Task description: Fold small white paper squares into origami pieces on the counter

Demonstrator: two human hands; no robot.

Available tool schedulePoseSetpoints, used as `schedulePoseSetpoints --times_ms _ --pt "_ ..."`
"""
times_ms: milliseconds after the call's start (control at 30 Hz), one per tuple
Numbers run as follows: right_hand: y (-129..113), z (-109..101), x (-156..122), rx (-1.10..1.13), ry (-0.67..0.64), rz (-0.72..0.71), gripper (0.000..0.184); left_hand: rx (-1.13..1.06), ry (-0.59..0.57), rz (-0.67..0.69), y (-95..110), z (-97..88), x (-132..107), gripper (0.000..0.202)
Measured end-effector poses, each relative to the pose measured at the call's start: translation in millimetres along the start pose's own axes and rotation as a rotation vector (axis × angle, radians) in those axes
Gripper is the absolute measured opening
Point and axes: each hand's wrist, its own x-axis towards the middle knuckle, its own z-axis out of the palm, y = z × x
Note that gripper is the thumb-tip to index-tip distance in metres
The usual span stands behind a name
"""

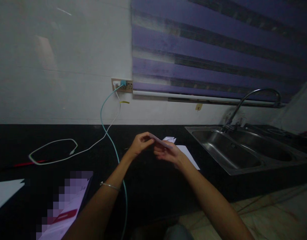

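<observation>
Between my two hands is a small folded piece of white paper (160, 141), raised above the black countertop and tilted down to the right. My left hand (140, 144) pinches its left end between thumb and fingers. At the other end, my right hand (168, 152) grips it from below, its fingers partly curled. Behind my right hand lie a small folded paper (169, 139) and a flat white sheet (188, 156) on the counter. A thin bracelet (110, 186) circles my left wrist.
A double steel sink (225, 168) with a curved faucet (255, 91) is at the right. White (85, 150) and teal (115, 150) cables run from a wall socket (128, 86). A red pen-like object (24, 164), white paper (5, 193) and a partly blurred printed item (70, 206) lie left.
</observation>
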Motion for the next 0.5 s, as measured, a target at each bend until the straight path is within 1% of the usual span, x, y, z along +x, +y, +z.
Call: schedulePoseSetpoints --times_ms 67,100,167,233,267,333,367,400,500 --pt "0 -4 2 -0.048 -0.018 0.026 0.019 0.041 0.045 -0.025 0 0.0 -1 0.023" --pt "1 -6 4 -0.097 0.001 0.036 0.019 0.043 0.065 -0.051 0 -0.1 -2 0.024" --pt "3 -11 9 -0.251 0.131 -0.008 0.023 0.023 0.1 -0.106 -1 -0.8 -4 0.027" --pt "4 -16 15 -0.379 0.35 -0.157 0.031 0.003 0.133 -0.142 -2 -1.7 -5 0.028" --pt "3 -18 17 -0.385 0.43 -0.224 0.042 -0.002 0.151 -0.151 -3 -2.2 -5 0.029" --pt "2 -20 21 -0.388 0.523 -0.3 0.061 -0.013 0.175 -0.164 -5 -3.1 -5 0.03" --pt "1 -21 21 -0.4 0.547 -0.349 0.063 -0.027 0.176 -0.172 -5 -3.4 -5 0.031" --pt "0 -20 21 -0.43 0.557 -0.412 0.061 -0.044 0.171 -0.18 -6 -3.6 -5 0.032" --pt "-1 -17 18 -0.569 0.548 -0.551 0.046 -0.088 0.134 -0.205 -7 -3.6 -5 0.034"
